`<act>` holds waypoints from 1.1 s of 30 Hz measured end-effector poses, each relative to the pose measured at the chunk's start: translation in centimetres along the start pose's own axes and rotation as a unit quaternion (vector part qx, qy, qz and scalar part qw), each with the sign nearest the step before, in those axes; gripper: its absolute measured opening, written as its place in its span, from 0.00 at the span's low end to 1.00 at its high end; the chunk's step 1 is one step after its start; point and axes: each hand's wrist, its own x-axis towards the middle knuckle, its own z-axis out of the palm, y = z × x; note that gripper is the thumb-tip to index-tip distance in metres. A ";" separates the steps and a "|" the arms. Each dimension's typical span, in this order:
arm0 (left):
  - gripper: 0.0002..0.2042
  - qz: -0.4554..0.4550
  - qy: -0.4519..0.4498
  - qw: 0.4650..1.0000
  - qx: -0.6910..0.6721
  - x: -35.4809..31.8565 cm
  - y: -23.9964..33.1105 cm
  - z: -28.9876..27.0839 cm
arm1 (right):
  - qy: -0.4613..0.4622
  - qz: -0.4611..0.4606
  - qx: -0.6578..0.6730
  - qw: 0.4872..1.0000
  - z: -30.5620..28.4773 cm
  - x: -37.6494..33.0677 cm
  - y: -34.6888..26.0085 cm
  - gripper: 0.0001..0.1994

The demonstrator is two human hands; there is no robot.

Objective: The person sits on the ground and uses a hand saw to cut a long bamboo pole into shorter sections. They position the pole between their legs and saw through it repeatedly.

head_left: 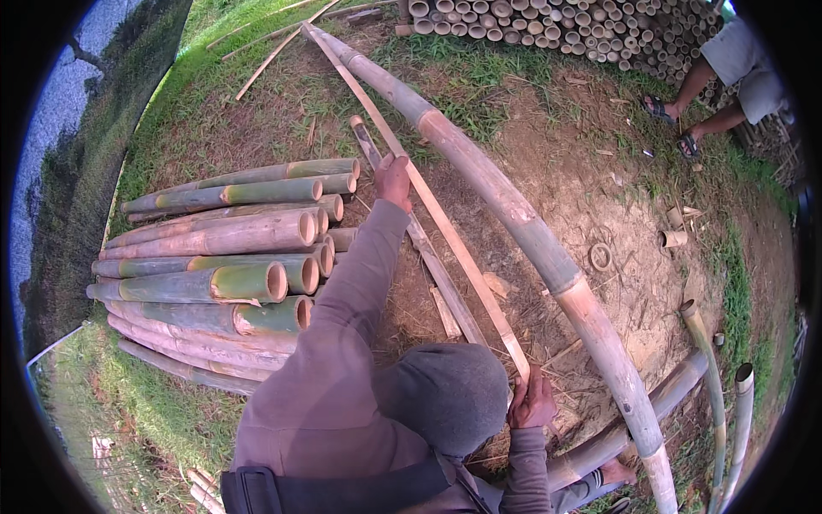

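Observation:
A long, narrow split bamboo strip (458, 247) runs from the far left toward my knees. My left hand (393, 182), arm stretched forward, is closed around its middle part. Lower down, my right hand (533, 401) closes on the strip's near end. Right beside the strip lies a thick, whole bamboo pole (522, 224), which curves across the view from top to bottom. A darker bamboo length (443, 283) rests on the ground just left of the strip. A rounded dark grey cloth shape, possibly my knee, sits between my arms.
Cut bamboo poles (240, 231) are piled at left. A large stack of bamboo (548, 24) stands at the back. Another person's legs (728, 86) are at far right. A bamboo ring (600, 256) and short offcut (673, 239) lie on the dirt; a crosswise pole (681, 383) is nearer.

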 end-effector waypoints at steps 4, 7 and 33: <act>0.15 -0.017 -0.009 0.999 -0.033 0.6 -0.1 0.1 | -0.023 0.023 -0.040 0.999 0.7 1.2 -1.2 0.23; 0.14 -0.012 -0.016 0.998 -0.056 1.9 0.9 0.8 | -0.016 0.019 -0.031 0.999 0.6 2.8 -2.0 0.23; 0.17 0.004 -0.045 0.998 -0.048 8.3 2.7 1.9 | 0.008 -0.011 -0.032 0.999 -0.7 9.3 -5.2 0.21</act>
